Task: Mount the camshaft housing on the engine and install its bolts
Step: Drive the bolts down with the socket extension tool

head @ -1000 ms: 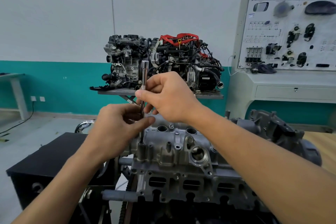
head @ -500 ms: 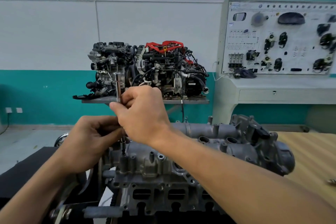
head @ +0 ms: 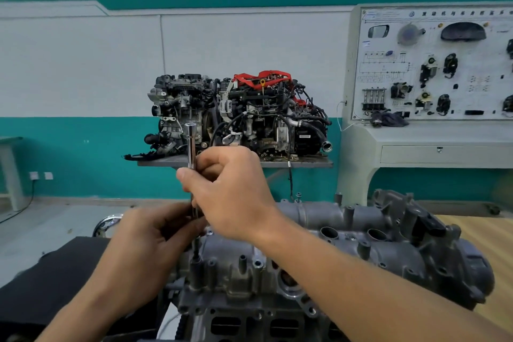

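The camshaft housing (head: 347,247) sits on top of the engine (head: 244,322), its grey casting running from the near left corner away to the right. The mounting looks done, so the bolting step is in hand.

At the housing's near left corner a long socket driver (head: 191,144) stands upright with its lower tip in a raised boss (head: 196,268). The bolt head is hidden under the tip, so I cannot tell how far home it is. The right grip (head: 230,191) is above the housing's left end and closed round the driver's middle, with thumb and fingers curled on the shaft. The left grip (head: 150,239), just left of the housing, pinches the lower shaft between thumb and fingertips, apparently to steady it.

At the housing's far edge one bolt (head: 298,196) stands proud, which suggests it is only started. Whether the other bosses hold bolts is too small to read.

As I judge it, the next move calls for spinning the driver between the fingers while holding it square to the boss, since a leaning shaft could cross the thread. After that the tip lifts off and goes to the next bolt.

Behind the housing a display engine (head: 241,111) rests on a grey shelf (head: 311,164). Behind and to the right stands a training panel (head: 433,64). A wooden counter (head: 497,247) lies right of the housing, and a black cover (head: 55,280) lies to its left.
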The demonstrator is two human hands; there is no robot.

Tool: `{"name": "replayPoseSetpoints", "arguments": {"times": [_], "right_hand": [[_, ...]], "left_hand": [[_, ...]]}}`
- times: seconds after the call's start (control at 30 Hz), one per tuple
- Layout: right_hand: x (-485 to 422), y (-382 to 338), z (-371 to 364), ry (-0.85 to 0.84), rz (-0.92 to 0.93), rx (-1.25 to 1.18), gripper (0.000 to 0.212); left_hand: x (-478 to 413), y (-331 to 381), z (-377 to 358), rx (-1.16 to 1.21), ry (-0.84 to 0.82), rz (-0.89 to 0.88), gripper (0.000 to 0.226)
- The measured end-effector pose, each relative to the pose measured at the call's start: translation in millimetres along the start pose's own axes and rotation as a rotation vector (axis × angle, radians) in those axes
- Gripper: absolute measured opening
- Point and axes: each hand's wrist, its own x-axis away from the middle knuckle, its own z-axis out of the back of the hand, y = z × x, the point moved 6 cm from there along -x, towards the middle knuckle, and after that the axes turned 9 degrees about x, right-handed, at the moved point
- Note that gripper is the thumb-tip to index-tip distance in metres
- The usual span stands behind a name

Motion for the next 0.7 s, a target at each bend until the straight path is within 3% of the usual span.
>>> {"name": "replayPoseSetpoints", "arguments": {"times": [0.17, 0.3, 0.37, 0.5, 0.7], "right_hand": [[-7, 3, 0, -0.089, -0.031, -0.079, 0.023], [-7, -17, 12, -0.041, 0.095, -0.184, 0.018], [-24, -15, 17, -0.046, 0.072, -0.203, 0.017], [-68, 11, 21, -0.023, -0.002, -0.149, 0.023], [-107, 63, 8, 0.004, 0.015, -0.025, 0.033]], "left_hand": [[-5, -8, 1, 0.026, 0.031, 0.010, 0.021], [-5, 5, 10, 0.065, 0.131, -0.092, 0.019], [-24, 5, 9, 0.062, 0.138, -0.093, 0.019], [-86, -22, -2, 0.097, 0.110, -0.021, 0.031], [-127, -66, -17, 0.179, 0.153, 0.064, 0.017]]}}
